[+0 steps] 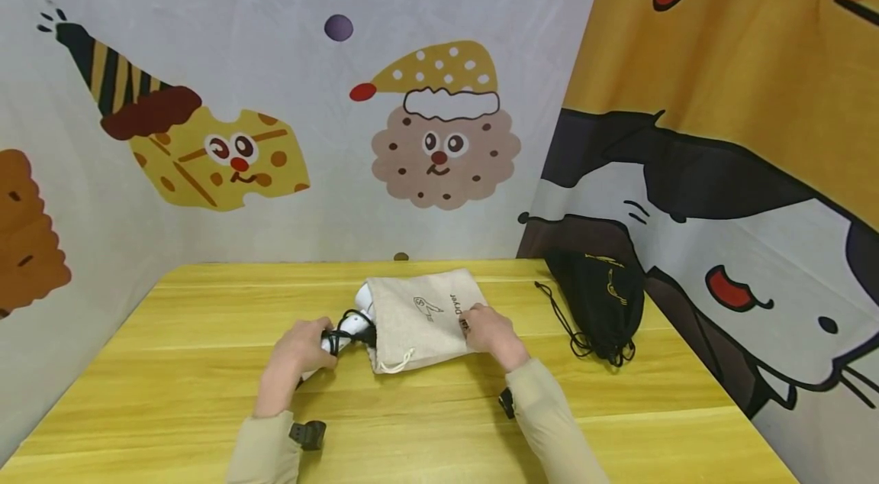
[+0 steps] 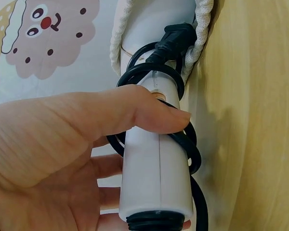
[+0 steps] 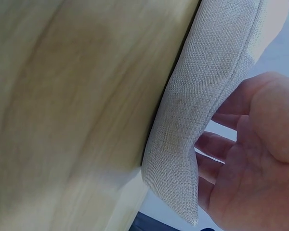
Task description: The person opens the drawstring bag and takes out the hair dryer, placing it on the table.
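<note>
A white hair dryer (image 2: 156,163) lies partly inside a beige cloth drawstring bag (image 1: 419,335), its handle sticking out of the left, open end. My left hand (image 1: 298,350) grips that handle, with the thumb laid across it. Black cord (image 2: 192,144) loops around the handle, and its plug (image 2: 176,41) lies near the bag's mouth. At the bag's right end, my right hand (image 1: 489,327) holds the cloth from above with bent fingers; the fingertips are hidden behind the fabric edge in the right wrist view. The dryer's head is mostly covered by the bag.
A black drawstring pouch (image 1: 600,308) with yellow print lies at the table's right back, its cords trailing left and forward. The wood-grain table (image 1: 405,430) runs back to a cartoon-printed curtain (image 1: 275,240). A white drawstring (image 1: 398,363) hangs from the bag's near corner.
</note>
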`<state>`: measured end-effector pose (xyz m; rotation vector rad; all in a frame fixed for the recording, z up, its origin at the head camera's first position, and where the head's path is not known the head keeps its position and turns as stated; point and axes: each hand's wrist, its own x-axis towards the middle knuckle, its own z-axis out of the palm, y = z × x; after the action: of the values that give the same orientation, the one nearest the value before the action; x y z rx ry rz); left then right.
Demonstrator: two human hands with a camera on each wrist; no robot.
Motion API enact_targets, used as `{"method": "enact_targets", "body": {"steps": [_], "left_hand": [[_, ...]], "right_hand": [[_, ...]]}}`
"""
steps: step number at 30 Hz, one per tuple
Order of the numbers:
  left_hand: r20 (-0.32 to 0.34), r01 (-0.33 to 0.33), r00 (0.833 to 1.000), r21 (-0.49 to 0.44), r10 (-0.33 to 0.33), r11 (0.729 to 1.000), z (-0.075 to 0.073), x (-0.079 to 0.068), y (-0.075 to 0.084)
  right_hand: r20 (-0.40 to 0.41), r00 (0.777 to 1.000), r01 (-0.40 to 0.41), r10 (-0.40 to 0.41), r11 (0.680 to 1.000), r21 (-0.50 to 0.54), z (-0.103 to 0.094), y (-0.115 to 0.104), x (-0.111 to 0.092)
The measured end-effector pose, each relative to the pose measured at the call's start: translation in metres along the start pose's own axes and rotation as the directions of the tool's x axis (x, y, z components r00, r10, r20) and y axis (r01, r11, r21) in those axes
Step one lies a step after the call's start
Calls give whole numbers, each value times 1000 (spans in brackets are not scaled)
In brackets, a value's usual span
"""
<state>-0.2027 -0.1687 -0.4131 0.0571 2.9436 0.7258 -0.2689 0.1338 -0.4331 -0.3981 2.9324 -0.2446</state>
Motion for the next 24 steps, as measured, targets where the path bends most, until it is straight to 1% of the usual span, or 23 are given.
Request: {"method": "enact_targets", "body": {"steps": [7,14,24], "left_hand": [[-2,-9,1000,-16,9,1000,0,1,0],[-1,-17,1000,-1,17,1000,1,2,-1],[19,-18,1000,12,17,1000,-1,1,-4]], "right_hand": [[2,1000,-12,12,1000,-3,0,1,2],[-6,1000,-13,13,1000,-15,1,3,3],[-7,1000,-21,21,1000,-6,1,5,2]]}}
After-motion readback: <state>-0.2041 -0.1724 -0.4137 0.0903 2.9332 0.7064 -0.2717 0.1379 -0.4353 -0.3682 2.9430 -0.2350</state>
